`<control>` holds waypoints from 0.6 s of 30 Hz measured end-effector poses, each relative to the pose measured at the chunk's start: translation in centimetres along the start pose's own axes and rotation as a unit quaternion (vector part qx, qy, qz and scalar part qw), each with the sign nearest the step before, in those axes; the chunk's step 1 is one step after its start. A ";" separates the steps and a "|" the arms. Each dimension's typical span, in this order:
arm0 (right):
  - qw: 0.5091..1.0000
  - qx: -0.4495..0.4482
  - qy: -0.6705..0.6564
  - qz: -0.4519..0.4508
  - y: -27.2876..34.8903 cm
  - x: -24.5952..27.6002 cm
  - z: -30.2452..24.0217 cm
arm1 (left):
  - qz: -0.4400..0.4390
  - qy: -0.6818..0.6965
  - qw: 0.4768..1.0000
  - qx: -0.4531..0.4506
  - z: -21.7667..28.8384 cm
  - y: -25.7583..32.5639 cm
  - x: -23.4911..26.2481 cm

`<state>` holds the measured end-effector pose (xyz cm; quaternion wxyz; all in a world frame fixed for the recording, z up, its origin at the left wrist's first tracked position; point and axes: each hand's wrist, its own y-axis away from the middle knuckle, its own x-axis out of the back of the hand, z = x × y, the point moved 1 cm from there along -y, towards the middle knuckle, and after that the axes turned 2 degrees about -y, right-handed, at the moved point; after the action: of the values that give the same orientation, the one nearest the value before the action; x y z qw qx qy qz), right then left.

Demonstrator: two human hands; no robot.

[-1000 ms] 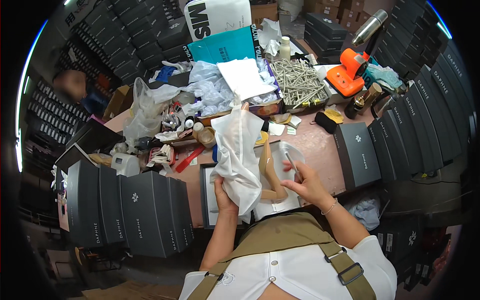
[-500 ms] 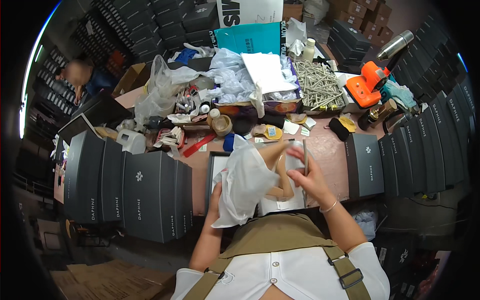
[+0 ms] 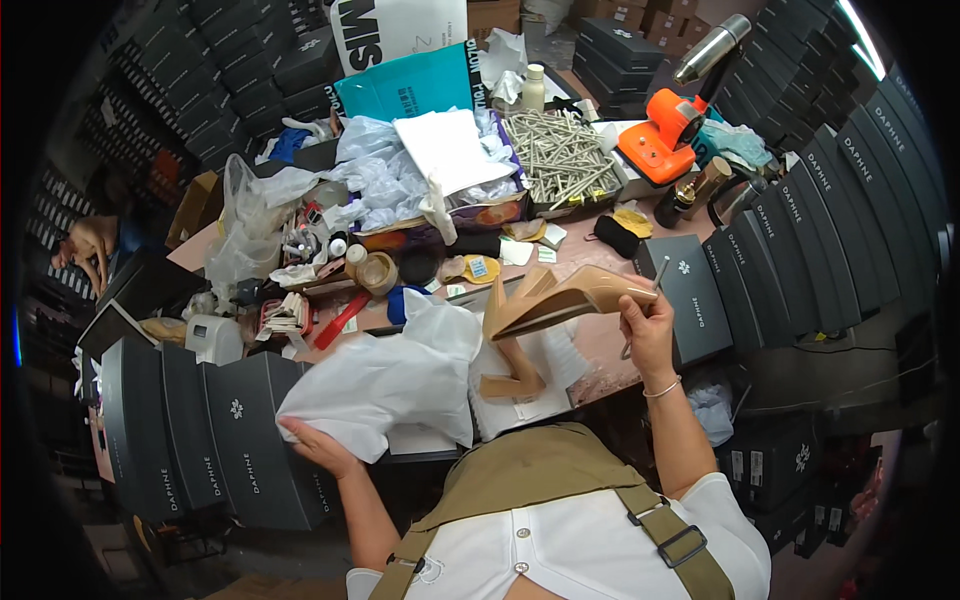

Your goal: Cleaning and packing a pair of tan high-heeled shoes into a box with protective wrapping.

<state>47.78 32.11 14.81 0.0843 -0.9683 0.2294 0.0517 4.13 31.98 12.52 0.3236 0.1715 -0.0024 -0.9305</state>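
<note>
My left hand (image 3: 322, 447) grips the edge of a white sheet of wrapping tissue (image 3: 385, 385), which spreads toward the middle. My right hand (image 3: 650, 330), raised at the right, is closed round the toe end of a tan high-heeled shoe (image 3: 575, 300). A thin grey rod (image 3: 662, 270) sticks out above and below that hand, held along with the shoe. Below the raised shoe, a second tan heeled shoe (image 3: 515, 383) lies on white paper (image 3: 560, 385). The tissue partly covers the dark box beneath.
Dark shoe boxes stand at the left (image 3: 235, 430) and right (image 3: 690, 290). Toward the back are a box of grey rods (image 3: 560, 150), crumpled tissue (image 3: 375, 175) and an orange tool (image 3: 655, 145). A red strip (image 3: 340, 322) lies on the pink table. Another person's hand (image 3: 92, 245) shows far left.
My right hand has moved right and up, bringing the tan shoe out of the tissue. My left hand has drawn the tissue leftward. The head view has swung right.
</note>
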 end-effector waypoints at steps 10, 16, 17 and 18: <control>0.974 -0.035 0.082 -0.209 -2.3 -5.1 -2.5 | -0.477 -0.472 0.735 -0.097 -6.6 -0.8 -3.9; 0.956 -0.143 -0.088 -0.241 0.1 -13.2 -0.1 | -0.535 0.017 0.785 0.312 -6.6 5.8 -12.5; 0.971 -0.128 -0.107 -0.171 0.2 -13.5 0.5 | -0.504 0.016 0.799 0.327 -7.7 5.9 -12.4; 0.981 -0.033 0.032 -0.190 0.2 -12.6 1.3 | -0.441 0.041 0.829 0.341 -8.2 6.0 -12.1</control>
<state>36.41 37.67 15.30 0.0533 -0.9976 0.0417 0.0111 19.26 35.44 9.33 -0.2002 0.2916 -0.2308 -0.9064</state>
